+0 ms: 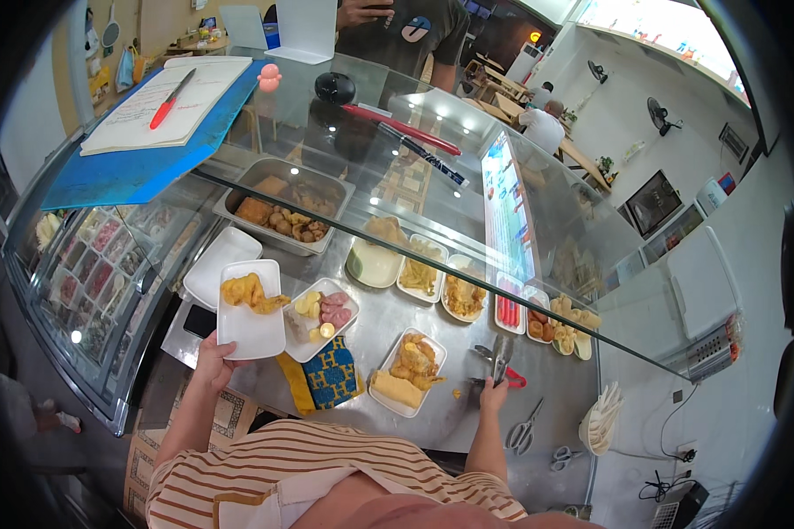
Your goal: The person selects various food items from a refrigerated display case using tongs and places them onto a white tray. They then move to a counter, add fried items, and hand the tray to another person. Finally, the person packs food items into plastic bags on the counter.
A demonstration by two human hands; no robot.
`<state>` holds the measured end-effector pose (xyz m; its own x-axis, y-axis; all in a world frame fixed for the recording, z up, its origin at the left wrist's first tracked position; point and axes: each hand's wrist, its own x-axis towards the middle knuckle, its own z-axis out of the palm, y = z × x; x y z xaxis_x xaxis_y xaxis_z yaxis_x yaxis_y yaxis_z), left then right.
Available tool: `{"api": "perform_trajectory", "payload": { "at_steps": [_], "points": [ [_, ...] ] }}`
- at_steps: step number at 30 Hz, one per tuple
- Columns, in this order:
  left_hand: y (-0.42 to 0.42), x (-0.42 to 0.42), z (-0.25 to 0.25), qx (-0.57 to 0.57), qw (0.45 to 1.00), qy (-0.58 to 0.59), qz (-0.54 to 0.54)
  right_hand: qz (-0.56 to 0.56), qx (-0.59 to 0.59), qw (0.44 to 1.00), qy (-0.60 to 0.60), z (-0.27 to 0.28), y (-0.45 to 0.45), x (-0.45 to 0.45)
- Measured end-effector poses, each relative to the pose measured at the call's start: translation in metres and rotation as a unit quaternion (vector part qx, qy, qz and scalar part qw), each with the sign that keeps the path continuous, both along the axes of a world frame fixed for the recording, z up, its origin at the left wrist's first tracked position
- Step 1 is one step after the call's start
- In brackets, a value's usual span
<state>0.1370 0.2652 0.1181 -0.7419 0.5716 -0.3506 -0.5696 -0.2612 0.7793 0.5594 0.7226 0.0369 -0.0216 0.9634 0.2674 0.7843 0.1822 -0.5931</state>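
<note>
My left hand (213,360) grips the lower edge of a white rectangular plate (255,337). A piece of battered fried chicken (255,294) lies on that plate. Under its right side, partly covered, sits another white dish (349,323) holding pink sausage slices (335,309) and round yellow slices (306,305). My right hand (493,395) is closed around metal tongs (501,359) that point away from me. Beside them lies a red-handled utensil (516,378), partly hidden. Between my hands, a white dish (407,410) carries fried chicken (415,360) and a pale yellow roll (396,389).
A glass counter shelf (430,254) overhangs the steel worktop (331,264). Beneath it stand a steel pan (228,208) of braised food and several filled dishes. Scissors (523,433) and a patterned cloth (331,377) lie nearer. A person (403,40) stands across the counter.
</note>
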Motion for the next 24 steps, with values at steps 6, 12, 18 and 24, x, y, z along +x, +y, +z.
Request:
{"api": "perform_trajectory", "payload": {
  "at_steps": [6,12,18,24],
  "points": [
    [-0.01,0.004,0.007,-0.003,1.0,-0.001,0.022,0.095,0.05,0.982,-0.154,0.023,-0.062,-0.007],
    [-0.024,0.0,-0.01,-0.014,0.999,0.017,0.044,0.006,0.036,0.978,-0.203,0.012,-0.046,-0.025],
    [-0.009,0.003,0.002,-0.042,0.999,-0.001,0.01,-0.027,-0.028,0.971,-0.236,0.016,-0.019,-0.028],
    [-0.009,-0.005,-0.004,-0.039,0.999,-0.003,-0.018,-0.023,0.034,0.978,-0.206,0.026,-0.048,-0.031]
  ]
}}
